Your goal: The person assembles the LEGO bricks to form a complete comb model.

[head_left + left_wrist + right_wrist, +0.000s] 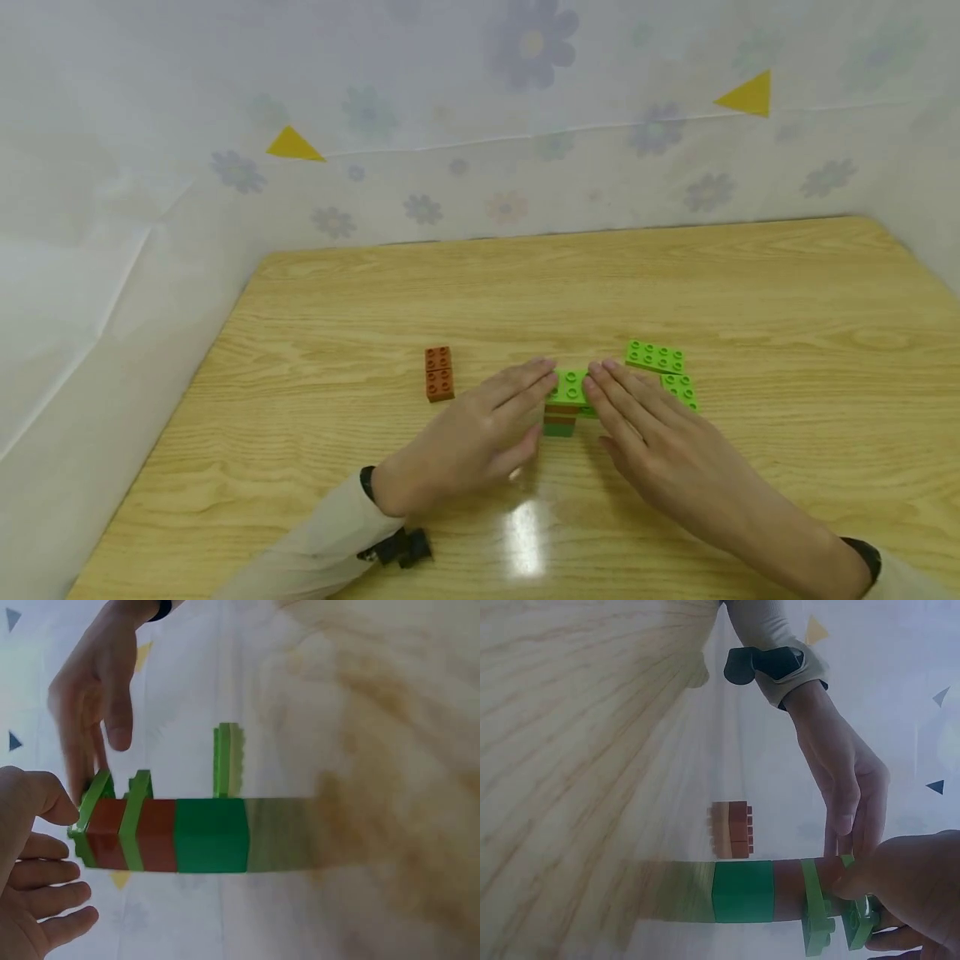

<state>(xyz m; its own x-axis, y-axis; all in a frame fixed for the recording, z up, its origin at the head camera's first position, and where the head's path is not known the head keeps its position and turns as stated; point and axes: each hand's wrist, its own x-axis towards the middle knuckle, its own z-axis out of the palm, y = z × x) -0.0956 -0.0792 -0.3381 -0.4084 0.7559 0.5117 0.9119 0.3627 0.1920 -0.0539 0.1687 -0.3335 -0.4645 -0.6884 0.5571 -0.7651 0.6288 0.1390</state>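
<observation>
Both hands are at the top of a small tower of building bricks. Its dark green base brick (211, 835) stands on the table. Above come a brown brick (157, 835), a thin light green brick (130, 832), another brown brick (105, 834) and a light green top brick (572, 387). My left hand (472, 429) touches the top brick's left end with straight fingertips. At its right end are the straight fingertips of my right hand (660, 442). Each thumb hangs apart from the tower in the opposite wrist view. The lower light green brick juts out to the right.
Two brown bricks (439, 373) lie together left of the tower. Behind and right of it are a light green brick (656, 357) and a second light green brick (680, 390), partly covered by my right hand. A flower-patterned white curtain (450, 192) hangs behind the wooden table (360, 300).
</observation>
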